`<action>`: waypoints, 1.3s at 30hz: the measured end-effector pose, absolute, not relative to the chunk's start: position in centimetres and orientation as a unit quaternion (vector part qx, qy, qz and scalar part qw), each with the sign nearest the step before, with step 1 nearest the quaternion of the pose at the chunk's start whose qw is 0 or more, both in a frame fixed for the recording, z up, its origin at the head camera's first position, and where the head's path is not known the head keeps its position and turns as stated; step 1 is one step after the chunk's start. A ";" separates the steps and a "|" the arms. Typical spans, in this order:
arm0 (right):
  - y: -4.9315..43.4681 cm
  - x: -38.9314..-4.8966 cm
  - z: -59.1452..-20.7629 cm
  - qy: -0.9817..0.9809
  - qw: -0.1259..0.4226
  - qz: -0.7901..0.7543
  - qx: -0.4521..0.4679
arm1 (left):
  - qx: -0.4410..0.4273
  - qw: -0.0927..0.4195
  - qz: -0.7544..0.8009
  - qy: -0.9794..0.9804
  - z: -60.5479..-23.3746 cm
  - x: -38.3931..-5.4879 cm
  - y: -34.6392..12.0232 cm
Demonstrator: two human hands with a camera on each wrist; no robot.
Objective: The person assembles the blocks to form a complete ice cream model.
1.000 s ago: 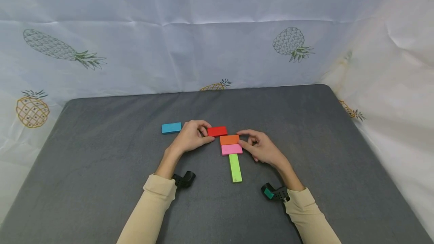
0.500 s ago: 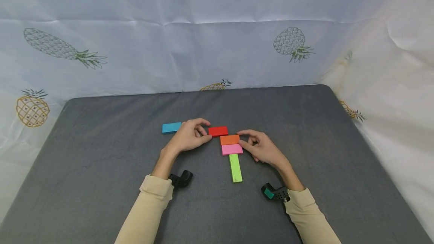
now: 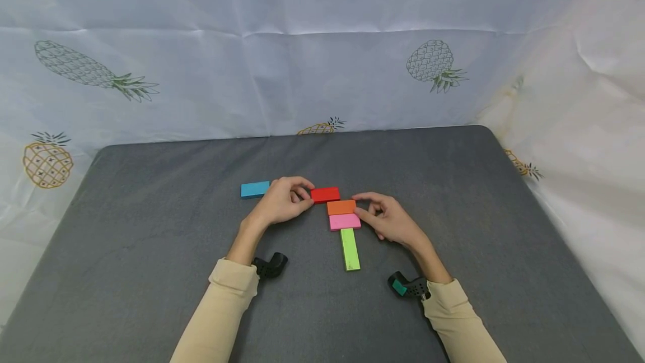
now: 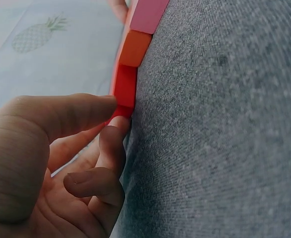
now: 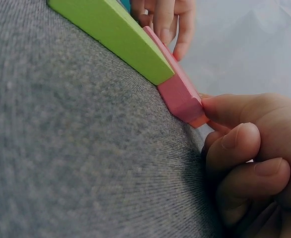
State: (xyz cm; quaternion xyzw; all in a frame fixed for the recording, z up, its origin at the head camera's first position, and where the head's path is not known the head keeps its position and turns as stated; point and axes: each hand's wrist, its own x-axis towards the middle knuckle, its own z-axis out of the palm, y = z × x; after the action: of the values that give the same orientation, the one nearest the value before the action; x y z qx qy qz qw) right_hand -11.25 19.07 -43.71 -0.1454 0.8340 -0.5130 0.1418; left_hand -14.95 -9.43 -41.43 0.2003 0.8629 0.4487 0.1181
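Flat rectangular blocks lie on the grey cloth. My left hand (image 3: 284,200) pinches the left end of the red block (image 3: 325,195); in the left wrist view its thumb (image 4: 81,111) touches the near corner. The orange block (image 3: 341,207) sits just in front, offset to the right. My right hand (image 3: 390,220) pinches the orange block's right end, thumb near the seam with the pink block (image 3: 345,222). Against the pink block's front side, the green block (image 5: 115,39) points toward me. A blue block (image 3: 255,190) lies behind and left of my left hand.
The grey cloth-covered table (image 3: 151,273) has its far edge against a pale curtain (image 3: 201,88) printed with pineapples. Black wrist mounts (image 3: 270,265) sit under both wrists near the cloth.
The red block has shifted slightly to the right along the orange block's back edge, with my left hand at its end. My right hand and the other blocks hold still.
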 end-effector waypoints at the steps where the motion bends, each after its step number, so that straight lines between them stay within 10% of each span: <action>1: 19.1 -11.2 -43.7 0.834 0.141 -0.514 -0.146 | 0.201 0.118 0.449 0.863 -41.4 -15.0 -9.4; 39: 18.9 -11.2 -43.9 0.831 0.138 -0.520 -0.139 | 0.211 0.125 0.461 0.853 -41.5 -15.3 -7.9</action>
State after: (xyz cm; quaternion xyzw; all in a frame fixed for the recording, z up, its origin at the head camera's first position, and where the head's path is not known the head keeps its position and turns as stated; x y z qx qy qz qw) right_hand -11.21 18.93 -43.86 -0.1394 0.8315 -0.5199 0.1376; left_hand -15.28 -7.93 -41.53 0.2111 0.8531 0.4606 0.1247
